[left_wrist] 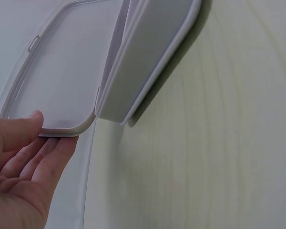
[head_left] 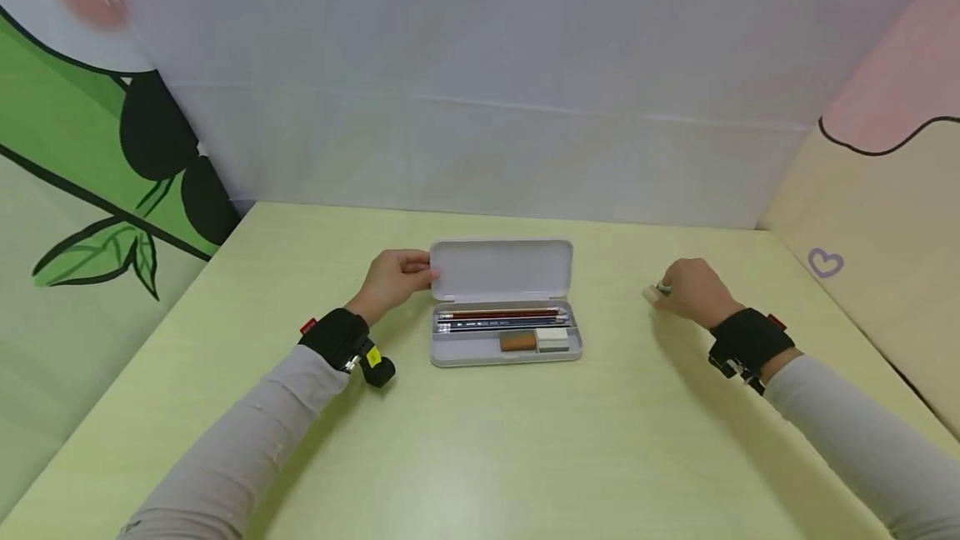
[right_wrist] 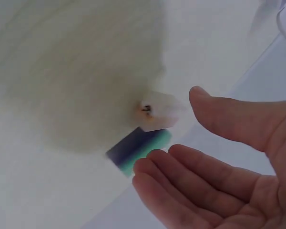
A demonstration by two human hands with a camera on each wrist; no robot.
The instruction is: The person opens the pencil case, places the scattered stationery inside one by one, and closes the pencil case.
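Observation:
A white pencil case [head_left: 467, 350] lies with its lid raised at the back. At the lid's left edge, my left hand [head_left: 393, 282] pinches the lid [left_wrist: 62, 71] between thumb and fingers. Off to the right, my right hand [head_left: 697, 292] is over the table beside a small whitish block [right_wrist: 164, 112] with a dark mark, and a dark blue and green block [right_wrist: 139, 149]. Both blocks are blurred. In the right wrist view, a gap separates thumb and fingers, with the blocks just beyond the fingertips.
Inside the case are several pencils [head_left: 502, 323], a brown block [head_left: 517, 342] and a white and grey block [head_left: 552, 340]. A pale wood-grain table [head_left: 450, 448] lies under everything. A whitish cloth wall [head_left: 480, 107] rises behind it, with printed panels at both sides.

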